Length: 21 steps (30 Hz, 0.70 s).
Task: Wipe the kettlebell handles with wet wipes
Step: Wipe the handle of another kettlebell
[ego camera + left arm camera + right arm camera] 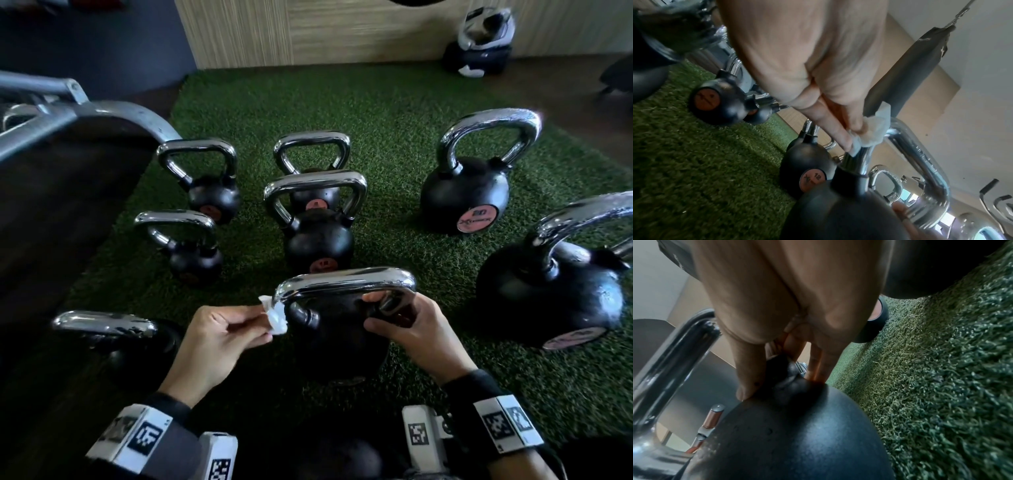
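Note:
The nearest black kettlebell [339, 342] stands on the turf with its chrome handle [346, 282] across the front of the head view. My left hand [267, 323] pinches a crumpled white wet wipe [276, 317] against the handle's left bend. The left wrist view shows the wipe [873, 129] pressed on the chrome handle [916, 151] by my left hand [849, 134]. My right hand [371, 310] grips the handle's right leg where it joins the ball. In the right wrist view the fingers [748, 369] curl round that joint above the ball [797, 426].
Several other chrome-handled kettlebells [318, 236] stand on the green turf [394, 113], two large ones [466, 195] at the right. A metal-framed bench [68, 113] lies along the left. A bag [479, 41] sits by the wooden wall. A punching bag [910, 68] hangs behind.

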Tool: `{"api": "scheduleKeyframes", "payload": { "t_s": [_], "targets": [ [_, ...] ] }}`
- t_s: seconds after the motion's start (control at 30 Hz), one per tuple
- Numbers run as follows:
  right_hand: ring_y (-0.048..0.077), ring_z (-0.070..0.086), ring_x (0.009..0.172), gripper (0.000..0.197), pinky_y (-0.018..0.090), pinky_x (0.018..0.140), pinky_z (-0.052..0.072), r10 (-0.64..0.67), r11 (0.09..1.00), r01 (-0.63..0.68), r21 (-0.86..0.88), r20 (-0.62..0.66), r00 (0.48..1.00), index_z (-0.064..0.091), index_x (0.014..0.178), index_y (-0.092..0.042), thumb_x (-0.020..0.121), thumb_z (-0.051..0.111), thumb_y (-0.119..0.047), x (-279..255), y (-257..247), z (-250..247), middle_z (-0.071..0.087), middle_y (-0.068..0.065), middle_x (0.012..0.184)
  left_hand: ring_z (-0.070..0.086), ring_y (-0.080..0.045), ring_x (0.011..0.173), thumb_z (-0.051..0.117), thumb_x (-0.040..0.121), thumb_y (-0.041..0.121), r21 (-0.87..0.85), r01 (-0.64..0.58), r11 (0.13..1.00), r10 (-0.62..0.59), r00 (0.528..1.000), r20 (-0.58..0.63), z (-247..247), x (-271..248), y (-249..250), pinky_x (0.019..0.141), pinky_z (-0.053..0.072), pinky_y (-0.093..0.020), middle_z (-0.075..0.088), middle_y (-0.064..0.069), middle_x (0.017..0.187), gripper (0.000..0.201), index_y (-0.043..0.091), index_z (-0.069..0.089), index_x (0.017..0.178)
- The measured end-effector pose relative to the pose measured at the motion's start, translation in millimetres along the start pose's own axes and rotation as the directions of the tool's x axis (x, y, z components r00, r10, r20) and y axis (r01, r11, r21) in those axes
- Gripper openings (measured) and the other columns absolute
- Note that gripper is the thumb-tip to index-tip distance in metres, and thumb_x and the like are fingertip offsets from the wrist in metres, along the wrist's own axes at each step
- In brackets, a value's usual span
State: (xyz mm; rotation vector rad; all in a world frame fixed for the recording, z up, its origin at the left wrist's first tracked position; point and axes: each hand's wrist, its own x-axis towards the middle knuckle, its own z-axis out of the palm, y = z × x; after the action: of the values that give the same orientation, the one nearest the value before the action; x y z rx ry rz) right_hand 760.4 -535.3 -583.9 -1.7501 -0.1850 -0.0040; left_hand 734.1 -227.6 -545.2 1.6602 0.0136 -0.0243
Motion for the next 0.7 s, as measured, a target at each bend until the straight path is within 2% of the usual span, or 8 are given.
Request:
{"api": "scheduleKeyframes", "payload": {
  "t_s": [0.03,0.1,0.23,0.3,0.37,0.47,0.63,0.7],
  "targets": [
    [0.013,0.074,0.106,0.034,0.046,0.099,0.059,0.003,1.0,-0.003,-0.003,0.0,1.0,0.08,0.104,-0.029,0.074,0.092,-0.018,-0.2,-0.5,0.0,0.079,-0.003,0.11,0.077,-0.027,0.095,0.072,0.081,-0.006,0.026,0.009,1.0,-0.009,1.0,0.027,3.9,-1.4,-1.8,0.074,0.062,-0.021,0.081,-0.009,0.095,0.025,0.015,0.084,0.088],
    [0.013,0.074,0.107,0.034,0.046,0.1,0.058,0.01,1.0,-0.01,0.001,0.001,1.0,0.08,0.104,-0.029,0.074,0.092,-0.017,-0.1,-1.5,0.1,0.079,-0.003,0.11,0.077,-0.025,0.093,0.075,0.077,0.005,0.066,0.008,0.998,-0.01,1.0,0.028,10.7,-3.7,-4.9,0.074,0.062,-0.021,0.081,-0.007,0.091,0.023,0.026,0.085,0.079],
    [0.012,0.073,0.107,0.034,0.047,0.1,0.058,0.014,1.0,-0.014,-0.024,-0.009,1.0,0.08,0.103,-0.03,0.076,0.092,-0.015,-0.1,-1.2,-0.4,0.078,-0.003,0.11,0.078,-0.018,0.094,0.085,0.079,0.034,0.118,-0.027,0.993,0.025,1.0,0.018,13.6,-7.1,-3.6,0.084,0.063,-0.029,0.081,-0.001,0.094,0.008,0.032,0.085,0.086],
    [0.014,0.073,0.108,0.034,0.05,0.101,0.057,0.03,1.0,-0.03,-0.005,-0.014,0.999,0.08,0.103,-0.03,0.075,0.092,-0.016,-0.3,-0.3,0.0,0.078,-0.001,0.111,0.077,-0.013,0.093,0.084,0.072,0.048,0.194,-0.034,0.98,0.021,0.998,0.067,12.0,-10.9,3.6,0.086,0.059,-0.028,0.082,0.001,0.094,0.025,0.031,0.085,0.09],
    [0.016,0.073,0.109,0.035,0.051,0.101,0.057,0.041,0.999,-0.041,-0.001,-0.013,0.999,0.079,0.104,-0.03,0.074,0.093,-0.022,0.2,0.3,0.1,0.078,-0.001,0.112,0.076,-0.008,0.085,0.086,0.073,0.045,0.262,-0.029,0.965,0.01,0.997,0.071,13.1,-10.7,12.7,0.08,0.056,-0.019,0.081,0.0,0.086,0.022,0.028,0.085,0.088],
    [0.013,0.073,0.109,0.037,0.049,0.1,0.058,0.047,0.998,-0.047,-0.047,-0.008,0.999,0.079,0.105,-0.033,0.072,0.093,-0.028,-0.6,-1.8,0.1,0.078,-0.003,0.111,0.076,-0.002,0.085,0.087,0.077,0.025,0.345,-0.089,0.934,0.085,0.996,0.027,14.8,-3.1,18.3,0.078,0.053,-0.007,0.08,0.011,0.083,0.011,0.025,0.085,0.088],
    [0.001,0.072,0.102,0.044,0.035,0.096,0.058,0.011,0.971,-0.02,-0.24,-0.036,0.999,0.078,0.108,-0.038,0.069,0.094,-0.025,-16.8,-10.9,-6.3,0.077,-0.016,0.107,0.075,0.004,0.081,0.088,0.074,0.025,0.409,-0.165,0.897,0.189,0.982,-0.018,19.0,10.2,14.0,0.075,0.05,-0.003,0.079,0.017,0.08,0.014,0.024,0.085,0.087],
    [-0.004,0.07,0.1,0.043,0.027,0.093,0.056,-0.019,0.934,0.006,-0.357,-0.035,0.999,0.078,0.109,-0.035,0.069,0.092,-0.027,-30.5,-12.9,-10.5,0.076,-0.023,0.103,0.071,0.011,0.073,0.088,0.075,0.028,0.446,-0.175,0.878,0.222,0.973,-0.055,25.7,21.3,13.9,0.068,0.046,-0.002,0.076,0.021,0.073,0.006,0.025,0.084,0.08]
  ]
}}
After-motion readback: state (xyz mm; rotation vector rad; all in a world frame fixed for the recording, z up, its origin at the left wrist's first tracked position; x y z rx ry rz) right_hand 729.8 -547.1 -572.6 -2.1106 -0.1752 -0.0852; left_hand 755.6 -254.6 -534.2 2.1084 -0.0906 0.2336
